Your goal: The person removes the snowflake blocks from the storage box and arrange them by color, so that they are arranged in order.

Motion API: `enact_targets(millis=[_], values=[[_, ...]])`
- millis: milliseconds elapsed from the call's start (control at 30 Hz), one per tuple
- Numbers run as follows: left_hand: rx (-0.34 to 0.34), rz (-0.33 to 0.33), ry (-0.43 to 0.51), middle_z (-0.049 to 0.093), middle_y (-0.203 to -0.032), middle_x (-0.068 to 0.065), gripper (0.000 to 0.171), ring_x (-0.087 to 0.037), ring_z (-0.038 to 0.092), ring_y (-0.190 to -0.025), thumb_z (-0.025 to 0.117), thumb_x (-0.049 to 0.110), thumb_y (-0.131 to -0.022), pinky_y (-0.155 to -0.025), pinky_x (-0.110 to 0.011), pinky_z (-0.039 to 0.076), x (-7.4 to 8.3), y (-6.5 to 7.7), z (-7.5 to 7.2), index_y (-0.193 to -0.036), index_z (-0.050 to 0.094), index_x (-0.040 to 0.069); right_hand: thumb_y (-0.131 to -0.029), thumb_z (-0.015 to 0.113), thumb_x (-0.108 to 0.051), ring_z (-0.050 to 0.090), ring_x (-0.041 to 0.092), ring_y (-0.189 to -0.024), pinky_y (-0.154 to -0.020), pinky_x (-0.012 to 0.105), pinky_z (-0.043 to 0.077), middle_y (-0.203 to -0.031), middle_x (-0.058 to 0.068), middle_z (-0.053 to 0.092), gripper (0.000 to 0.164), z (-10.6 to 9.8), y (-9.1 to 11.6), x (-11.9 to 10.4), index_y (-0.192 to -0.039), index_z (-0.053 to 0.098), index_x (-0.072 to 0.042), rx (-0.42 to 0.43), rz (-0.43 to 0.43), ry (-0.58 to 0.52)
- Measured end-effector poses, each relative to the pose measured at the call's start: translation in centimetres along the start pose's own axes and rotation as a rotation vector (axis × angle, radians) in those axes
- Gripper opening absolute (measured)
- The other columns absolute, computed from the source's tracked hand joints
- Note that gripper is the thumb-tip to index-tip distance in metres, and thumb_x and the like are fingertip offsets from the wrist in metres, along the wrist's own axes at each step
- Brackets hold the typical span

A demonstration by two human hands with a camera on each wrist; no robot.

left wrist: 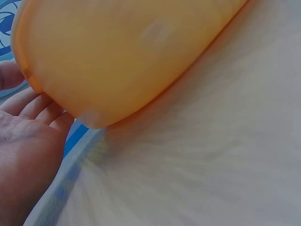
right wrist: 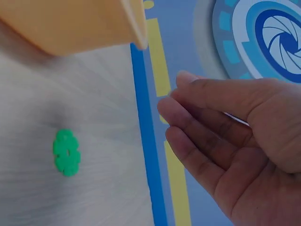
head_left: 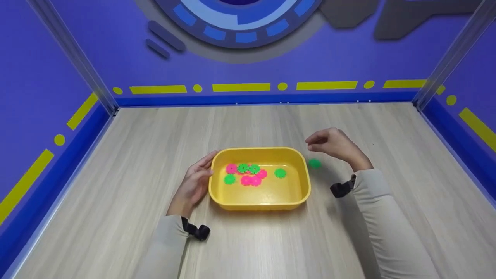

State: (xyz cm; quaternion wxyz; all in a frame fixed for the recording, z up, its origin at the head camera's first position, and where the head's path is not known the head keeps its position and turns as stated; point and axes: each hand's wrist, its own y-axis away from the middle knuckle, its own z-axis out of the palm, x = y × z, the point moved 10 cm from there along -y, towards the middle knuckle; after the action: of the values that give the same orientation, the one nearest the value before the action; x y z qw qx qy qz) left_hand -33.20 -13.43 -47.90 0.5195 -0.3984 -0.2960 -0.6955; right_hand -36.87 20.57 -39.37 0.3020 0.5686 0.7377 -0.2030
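Note:
A yellow plastic tub (head_left: 259,207) stands on the table, holding several pink and green notched snowflake discs, among them a pink disc (head_left: 231,168) and a green disc (head_left: 280,173). My left hand (head_left: 195,181) grips the tub's left side, thumb at the rim and fingers along the outer wall; in the left wrist view, the tub (left wrist: 103,56) hides its fingertips. My right hand (head_left: 336,145) hovers past the tub's right end, fingers loosely bent, thumb and fingertips bare. Below it appears a blurred loose green disc (head_left: 314,163), also seen in the right wrist view as a green disc (right wrist: 67,153).
The wood-patterned table (head_left: 155,131) meets a blue-purple back wall (head_left: 248,73) with yellow markings. Side walls rise at left and right. Each wrist wears a small black camera, such as the right camera (head_left: 341,190).

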Motion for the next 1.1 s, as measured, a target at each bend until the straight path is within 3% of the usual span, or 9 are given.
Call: enact_targets(millis=[367, 633, 900, 1100], values=[[-0.005, 0.011, -0.006, 0.031, -0.154, -0.02, 0.066, -0.023, 0.037, -0.138, 0.043, -0.014, -0.084, -0.114, -0.032, 0.034, 0.1, 0.0, 0.0, -0.147, 0.028, -0.007, -0.088, 0.067, -0.011, 0.067, 0.023, -0.095, -0.089, 0.04, 0.056, -0.105, 0.012, 0.072, 0.024, 2.1, -0.2, -3.8, -0.111, 0.071, -0.005, -0.108, -0.1, 0.019], [0.009, 0.001, -0.004, 0.032, -0.154, -0.018, 0.064, -0.02, 0.039, -0.137, 0.042, -0.014, -0.084, -0.115, -0.033, 0.031, 0.0, -0.1, -0.1, -0.147, 0.03, -0.006, -0.088, 0.067, -0.012, 0.066, 0.022, -0.091, -0.084, 0.037, 0.058, -0.104, 0.01, 0.072, 0.025, 3.7, -0.6, -5.4, -0.112, 0.071, -0.005, -0.181, -0.091, 0.069], [0.005, 0.002, -0.02, 0.03, -0.155, -0.018, 0.064, -0.023, 0.033, -0.141, 0.042, -0.014, -0.085, -0.116, -0.034, 0.029, 0.2, 0.0, -0.1, -0.147, 0.029, -0.006, -0.085, 0.071, -0.01, 0.067, 0.024, -0.096, -0.089, 0.039, 0.057, -0.105, 0.011, 0.073, 0.028, 5.6, -1.1, -6.7, -0.111, 0.071, -0.003, -0.257, -0.092, 0.088], [-0.008, 0.001, 0.001, 0.027, -0.156, -0.02, 0.064, -0.025, 0.032, -0.141, 0.04, -0.014, -0.085, -0.117, -0.036, 0.028, 0.0, 0.0, 0.0, -0.148, 0.026, -0.007, -0.085, 0.071, -0.01, 0.066, 0.026, -0.102, -0.094, 0.041, 0.054, -0.11, 0.011, 0.071, 0.031, 7.2, -1.3, -6.3, -0.116, 0.069, -0.002, -0.312, -0.042, 0.118]])
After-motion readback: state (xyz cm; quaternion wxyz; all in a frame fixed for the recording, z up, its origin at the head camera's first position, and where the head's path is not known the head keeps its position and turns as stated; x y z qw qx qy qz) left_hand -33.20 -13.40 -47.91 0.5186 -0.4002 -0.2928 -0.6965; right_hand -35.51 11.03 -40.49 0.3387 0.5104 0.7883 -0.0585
